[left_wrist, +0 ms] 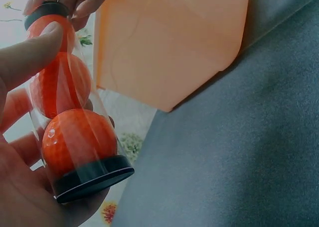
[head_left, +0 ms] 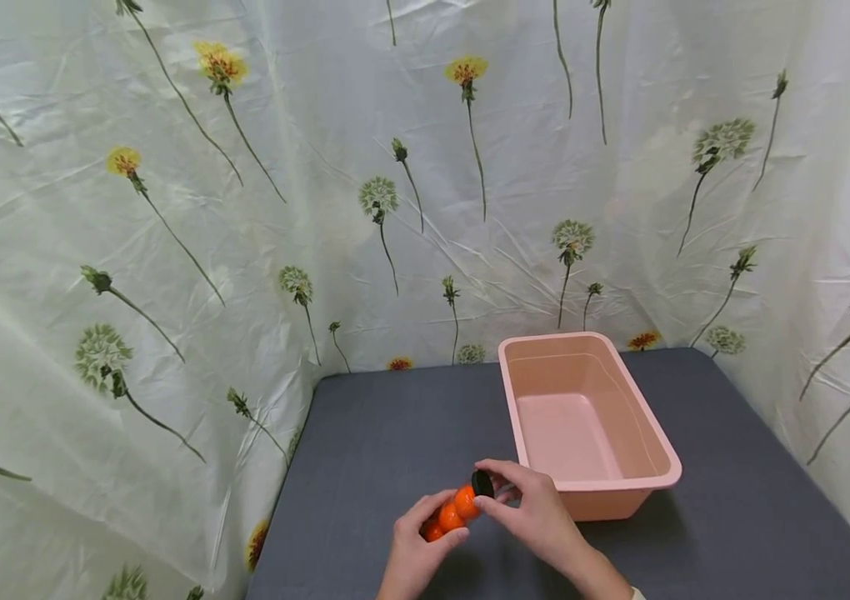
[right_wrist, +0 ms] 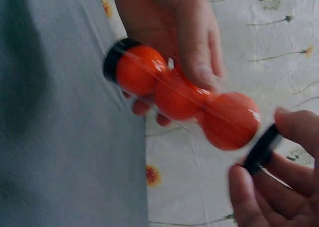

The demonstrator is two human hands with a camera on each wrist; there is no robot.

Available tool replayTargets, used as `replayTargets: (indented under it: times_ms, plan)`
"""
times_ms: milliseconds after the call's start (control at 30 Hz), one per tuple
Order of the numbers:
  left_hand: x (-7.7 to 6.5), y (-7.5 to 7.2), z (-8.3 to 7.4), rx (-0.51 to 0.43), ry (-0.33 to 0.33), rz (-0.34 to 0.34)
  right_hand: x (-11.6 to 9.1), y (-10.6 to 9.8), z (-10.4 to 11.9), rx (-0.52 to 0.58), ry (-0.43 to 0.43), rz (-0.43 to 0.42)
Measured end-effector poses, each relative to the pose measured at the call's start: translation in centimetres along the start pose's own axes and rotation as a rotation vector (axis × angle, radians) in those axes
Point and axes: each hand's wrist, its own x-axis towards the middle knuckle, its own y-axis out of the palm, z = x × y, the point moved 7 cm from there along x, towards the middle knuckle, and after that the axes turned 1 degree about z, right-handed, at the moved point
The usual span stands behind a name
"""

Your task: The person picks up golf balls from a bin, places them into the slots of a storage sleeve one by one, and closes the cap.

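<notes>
A clear tube [left_wrist: 102, 105] holds three orange balls with dimpled surfaces, lined up end to end. One black cap [right_wrist: 115, 60] closes its lower end. My left hand [head_left: 416, 537] grips the tube around its side, the thumb lying along the plastic. At the upper end my right hand [head_left: 537, 508] pinches a second black cap [right_wrist: 261, 148] between thumb and fingers. Whether this cap still sits on the tube's rim or is slightly off it, I cannot tell. The tube is tilted, held over the table near its front.
A pink plastic basin [head_left: 596, 482] stands on the dark grey table [head_left: 395, 442], just beyond my right hand. No contents show inside it. A white curtain [head_left: 335, 150] printed with dandelions hangs behind the table and along its sides.
</notes>
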Motion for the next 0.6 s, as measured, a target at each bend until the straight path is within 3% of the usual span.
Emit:
replayTargets:
  times_ms: [133, 233, 400, 600]
  plan:
    - [0.0, 0.1, 0.1, 0.019, -0.018, 0.016, 0.0, -0.1, 0.1, -0.039, 0.032, 0.121]
    - [-0.1, 0.3, 0.0, 0.024, 0.008, 0.021, 0.0, -0.2, 0.4, -0.067, 0.031, 0.196]
    - [-0.1, 0.6, -0.1, 0.031, 0.046, 0.047, 0.1, -0.3, 0.7, -0.097, 0.022, 0.267]
    - [-0.2, 0.5, 0.1, 0.018, 0.056, 0.13, 0.1, 0.0, 1.3, -0.151, -0.022, 0.333]
